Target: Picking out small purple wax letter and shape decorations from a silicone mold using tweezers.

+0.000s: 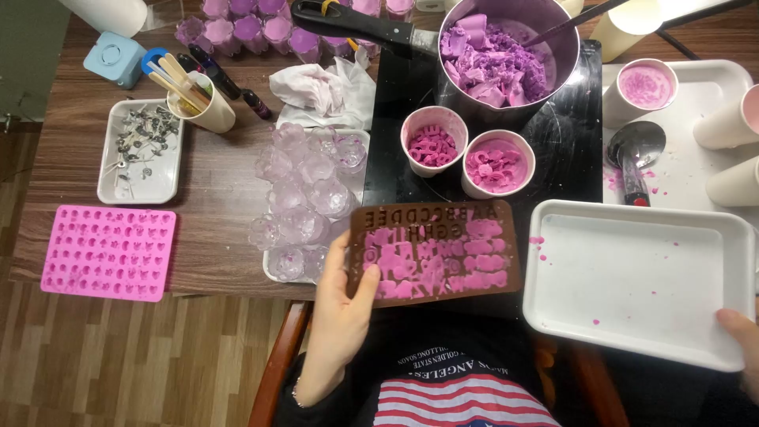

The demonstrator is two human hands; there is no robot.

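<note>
Now the left hand grips the brown mould, long axis 9-to-3, while the right hand clasps the white tray at 3 o'clock.

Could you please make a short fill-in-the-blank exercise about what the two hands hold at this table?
1. The left hand holds a ____ letter mould filled with pink wax.
2. The right hand grips the corner of a white ____, which is nearly empty.
3. The metal pot holds chunks of ____ wax.

Missing words: brown; tray; purple
</note>
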